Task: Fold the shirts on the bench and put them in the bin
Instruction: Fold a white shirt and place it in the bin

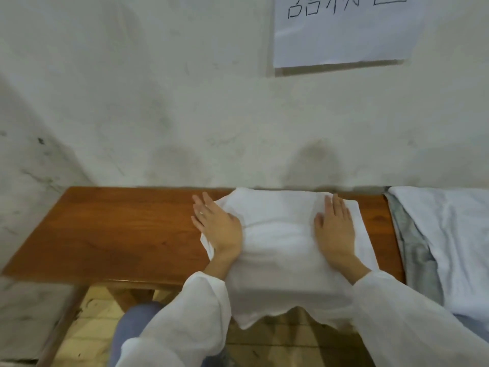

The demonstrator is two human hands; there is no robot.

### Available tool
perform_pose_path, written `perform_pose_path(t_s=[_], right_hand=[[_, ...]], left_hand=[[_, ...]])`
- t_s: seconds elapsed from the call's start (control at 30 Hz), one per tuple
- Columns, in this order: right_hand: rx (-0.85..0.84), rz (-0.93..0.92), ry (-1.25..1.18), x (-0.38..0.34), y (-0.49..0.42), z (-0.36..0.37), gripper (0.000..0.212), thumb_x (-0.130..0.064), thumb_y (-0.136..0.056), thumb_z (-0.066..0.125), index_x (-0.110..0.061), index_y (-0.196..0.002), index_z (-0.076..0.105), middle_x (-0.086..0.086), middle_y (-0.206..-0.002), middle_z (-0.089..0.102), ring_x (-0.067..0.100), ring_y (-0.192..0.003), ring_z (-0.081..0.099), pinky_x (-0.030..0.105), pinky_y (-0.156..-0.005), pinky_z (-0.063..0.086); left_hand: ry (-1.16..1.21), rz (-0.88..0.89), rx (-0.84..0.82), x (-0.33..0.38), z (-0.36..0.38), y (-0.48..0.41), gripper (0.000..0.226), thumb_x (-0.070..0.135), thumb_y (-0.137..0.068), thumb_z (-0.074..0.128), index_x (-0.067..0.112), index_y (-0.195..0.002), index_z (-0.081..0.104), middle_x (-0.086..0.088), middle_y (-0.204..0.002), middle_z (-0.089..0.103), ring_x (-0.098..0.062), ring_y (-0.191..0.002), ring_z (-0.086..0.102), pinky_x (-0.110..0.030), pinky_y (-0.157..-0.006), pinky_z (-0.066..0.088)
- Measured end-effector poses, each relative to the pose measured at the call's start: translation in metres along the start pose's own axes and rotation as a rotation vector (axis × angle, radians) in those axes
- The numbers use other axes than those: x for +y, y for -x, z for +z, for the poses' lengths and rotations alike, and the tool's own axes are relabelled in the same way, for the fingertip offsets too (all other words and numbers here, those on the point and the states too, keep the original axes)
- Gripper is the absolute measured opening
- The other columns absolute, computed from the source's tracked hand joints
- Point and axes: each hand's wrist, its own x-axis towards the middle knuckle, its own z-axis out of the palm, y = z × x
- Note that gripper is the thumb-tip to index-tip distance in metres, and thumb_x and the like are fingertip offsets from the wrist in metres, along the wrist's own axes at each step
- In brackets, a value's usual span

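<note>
A white shirt [280, 234] lies partly folded on the brown wooden bench [119, 229], its near edge hanging over the bench's front. My left hand [217, 226] lies flat with straight fingers on the shirt's left edge, over a small corner of cloth. My right hand [334, 229] presses flat on the shirt's right part, fingers straight and pointing at the wall. Both arms wear white sleeves. No bin is in view.
A pile of white and grey-blue shirts [444, 247] covers the bench's right end. A stained white wall [185, 115] stands right behind the bench, with a paper sign [344, 30] on it. Below are the tiled floor [90, 321] and my knee [137, 324].
</note>
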Motion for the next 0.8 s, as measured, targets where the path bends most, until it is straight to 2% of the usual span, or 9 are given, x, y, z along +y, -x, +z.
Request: perform_pose_path(t_s=[0.13, 0.3, 0.37, 0.47, 0.57, 0.63, 0.7, 0.73, 0.8], right_hand=[[-0.098, 0.008, -0.001, 0.003, 0.027, -0.004, 0.055, -0.031, -0.102, 0.026, -0.009, -0.151, 0.016, 0.009, -0.158, 0.014, 0.022, -0.147, 0.008, 0.034, -0.120, 0.002], [-0.162, -0.023, 0.055, 0.009, 0.059, -0.010, 0.058, -0.038, -0.101, 0.021, -0.014, -0.152, 0.005, 0.007, -0.160, 0.002, 0.022, -0.147, -0.002, 0.036, -0.120, -0.003], [-0.180, -0.016, 0.065, 0.011, 0.065, -0.012, 0.058, -0.038, -0.102, 0.020, -0.014, -0.152, 0.002, 0.006, -0.160, 0.000, 0.022, -0.147, -0.003, 0.036, -0.120, -0.004], [-0.174, -0.019, 0.080, 0.011, 0.073, -0.017, 0.058, -0.038, -0.102, 0.020, -0.015, -0.152, 0.003, 0.006, -0.160, 0.000, 0.023, -0.147, -0.002, 0.037, -0.119, -0.003], [-0.158, -0.017, 0.089, 0.013, 0.081, -0.017, 0.058, -0.039, -0.101, 0.020, -0.015, -0.152, 0.003, 0.006, -0.160, 0.002, 0.023, -0.147, -0.001, 0.038, -0.119, -0.003], [-0.149, -0.017, 0.102, 0.013, 0.086, -0.016, 0.059, -0.039, -0.101, 0.019, -0.015, -0.152, 0.003, 0.006, -0.160, 0.002, 0.024, -0.147, 0.000, 0.038, -0.119, -0.003], [-0.158, -0.020, 0.108, 0.013, 0.087, -0.017, 0.059, -0.040, -0.101, 0.018, -0.015, -0.152, 0.002, 0.007, -0.160, 0.000, 0.024, -0.147, -0.002, 0.039, -0.119, -0.003], [-0.168, -0.023, 0.115, 0.014, 0.087, -0.017, 0.059, -0.040, -0.101, 0.018, -0.015, -0.152, 0.001, 0.007, -0.160, -0.001, 0.025, -0.147, -0.002, 0.039, -0.119, -0.003], [-0.191, -0.025, 0.132, 0.013, 0.087, -0.019, 0.060, -0.041, -0.101, 0.017, -0.016, -0.152, -0.001, 0.007, -0.160, -0.003, 0.025, -0.147, -0.004, 0.040, -0.119, -0.004]], left_hand=[[0.024, 0.046, 0.049, -0.009, -0.009, 0.025, 0.068, 0.010, -0.086, 0.061, 0.008, -0.146, 0.029, -0.018, -0.155, 0.019, -0.036, -0.140, 0.026, -0.047, -0.113, 0.024], [0.293, -0.200, 0.066, -0.027, -0.033, 0.050, 0.072, 0.002, -0.085, 0.062, 0.010, -0.147, 0.026, -0.016, -0.143, 0.038, -0.035, -0.121, 0.050, -0.040, -0.098, 0.045], [0.361, -0.219, -0.096, -0.036, -0.044, 0.049, 0.058, 0.003, -0.085, 0.061, 0.013, -0.138, 0.041, -0.011, -0.132, 0.051, -0.029, -0.112, 0.056, -0.037, -0.094, 0.048], [0.246, -0.192, -0.514, -0.036, -0.073, 0.039, 0.033, 0.006, -0.084, 0.064, 0.015, -0.115, 0.058, -0.008, -0.119, 0.059, -0.021, -0.097, 0.054, -0.032, -0.082, 0.048], [0.131, -0.273, -0.932, -0.020, -0.107, 0.036, 0.048, 0.006, -0.084, 0.069, 0.010, -0.128, 0.050, -0.008, -0.116, 0.053, -0.022, -0.096, 0.050, -0.030, -0.074, 0.047], [0.162, -0.269, -1.080, -0.012, -0.123, 0.035, 0.056, 0.006, -0.084, 0.069, 0.007, -0.135, 0.045, -0.006, -0.111, 0.053, -0.019, -0.092, 0.053, -0.028, -0.073, 0.049], [0.169, -0.201, -1.098, -0.010, -0.126, 0.030, 0.064, 0.006, -0.082, 0.070, 0.009, -0.139, 0.042, -0.007, -0.126, 0.053, -0.023, -0.106, 0.055, -0.029, -0.078, 0.051], [0.092, -0.138, -1.030, -0.010, -0.125, 0.027, 0.061, 0.006, -0.083, 0.069, 0.012, -0.139, 0.044, -0.008, -0.133, 0.050, -0.026, -0.115, 0.052, -0.031, -0.084, 0.049], [-0.168, 0.032, -0.719, -0.011, -0.120, 0.022, 0.045, 0.007, -0.087, 0.062, 0.014, -0.130, 0.051, -0.009, -0.135, 0.049, -0.027, -0.119, 0.050, -0.033, -0.094, 0.045]])
